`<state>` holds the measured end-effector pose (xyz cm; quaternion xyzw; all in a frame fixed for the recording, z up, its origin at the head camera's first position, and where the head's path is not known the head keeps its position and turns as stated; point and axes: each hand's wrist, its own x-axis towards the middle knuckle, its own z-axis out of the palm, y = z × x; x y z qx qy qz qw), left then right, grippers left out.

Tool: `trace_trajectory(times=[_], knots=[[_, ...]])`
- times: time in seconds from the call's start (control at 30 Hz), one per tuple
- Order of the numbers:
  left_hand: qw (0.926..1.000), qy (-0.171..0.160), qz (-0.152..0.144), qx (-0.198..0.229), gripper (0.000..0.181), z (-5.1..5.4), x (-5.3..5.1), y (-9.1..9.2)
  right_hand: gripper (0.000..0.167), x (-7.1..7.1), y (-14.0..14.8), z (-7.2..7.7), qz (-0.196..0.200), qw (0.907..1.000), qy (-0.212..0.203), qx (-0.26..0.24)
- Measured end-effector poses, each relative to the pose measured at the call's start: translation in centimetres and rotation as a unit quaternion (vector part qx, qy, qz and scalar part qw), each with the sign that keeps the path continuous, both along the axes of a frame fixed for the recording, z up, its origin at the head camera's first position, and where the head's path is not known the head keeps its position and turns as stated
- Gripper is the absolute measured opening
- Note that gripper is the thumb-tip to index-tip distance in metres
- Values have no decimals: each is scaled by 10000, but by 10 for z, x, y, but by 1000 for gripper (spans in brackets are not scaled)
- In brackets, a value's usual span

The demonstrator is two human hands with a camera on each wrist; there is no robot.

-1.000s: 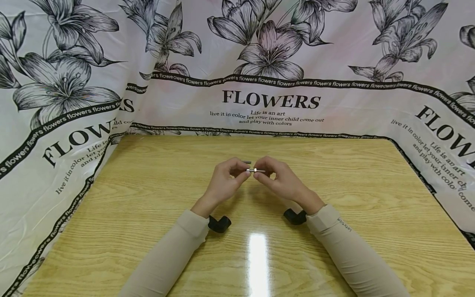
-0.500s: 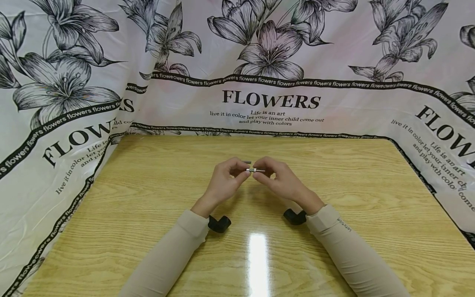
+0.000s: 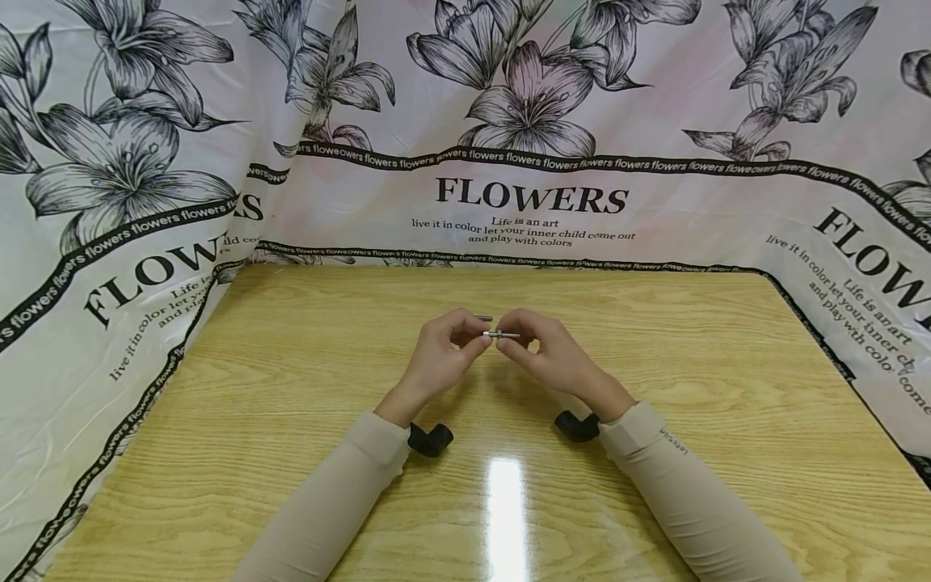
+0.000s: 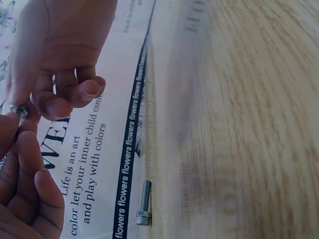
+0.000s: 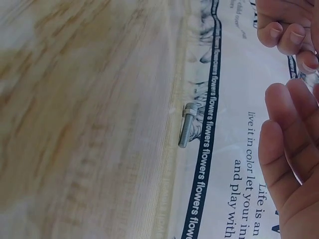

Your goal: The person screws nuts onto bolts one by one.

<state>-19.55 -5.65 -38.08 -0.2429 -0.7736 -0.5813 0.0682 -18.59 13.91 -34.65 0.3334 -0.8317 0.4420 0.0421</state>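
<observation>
Above the middle of the wooden table, my left hand [image 3: 445, 352] pinches the head end of a small metal bolt [image 3: 511, 335] between thumb and fingers. The bolt lies level, its threaded end pointing right. A nut [image 3: 499, 333] sits partway along the shank, and my right hand [image 3: 549, 349] pinches it with thumb and forefinger. In the left wrist view the fingertips of both hands meet around the nut [image 4: 20, 111], partly covering it. Behind the hands a second bolt [image 5: 187, 127] lies on the table, with a nut [image 4: 144, 214] up against its head.
The wooden table [image 3: 291, 420] reaches back to a white flower-printed cloth [image 3: 524, 226], which also hangs at the left and right. A black curved piece sits at the left wrist [image 3: 431, 440] and another at the right wrist [image 3: 578, 425].
Both hands stay in nearly the same place with the bolt between them. The glint on the nut has dimmed from bright to dark. The second bolt has not moved.
</observation>
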Motion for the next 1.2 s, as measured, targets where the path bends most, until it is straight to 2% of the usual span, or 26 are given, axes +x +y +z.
trace_trajectory(times=[0.27,0.4,0.57,0.67,0.77,0.83,0.97,1.07,1.2], knots=[[10000,10,2,-34,8,-1,0,-1,13,0,1,0,-73,9991,-408,90],[10000,13,-7,-43,8,-1,0,-1,15,0,0,1,-98,9992,-383,95],[9999,-72,32,-82,8,0,0,0,20,0,-1,0,56,9998,-191,-63],[9999,-120,60,-90,9,0,0,1,16,0,-1,-1,129,9998,-72,-96],[9998,-129,79,-93,10,1,0,2,9,0,-1,-1,92,9998,-153,-46],[9998,-135,64,-91,11,4,2,3,8,1,-1,0,25,9995,-299,21],[9998,-140,11,-105,10,20,13,3,15,1,0,0,-80,9983,-556,125],[9999,-92,7,-126,9,30,21,2,13,0,0,-1,-77,9981,-584,154],[9999,-80,21,-116,9,32,22,2,15,-8,3,-14,-57,9986,-515,96]])
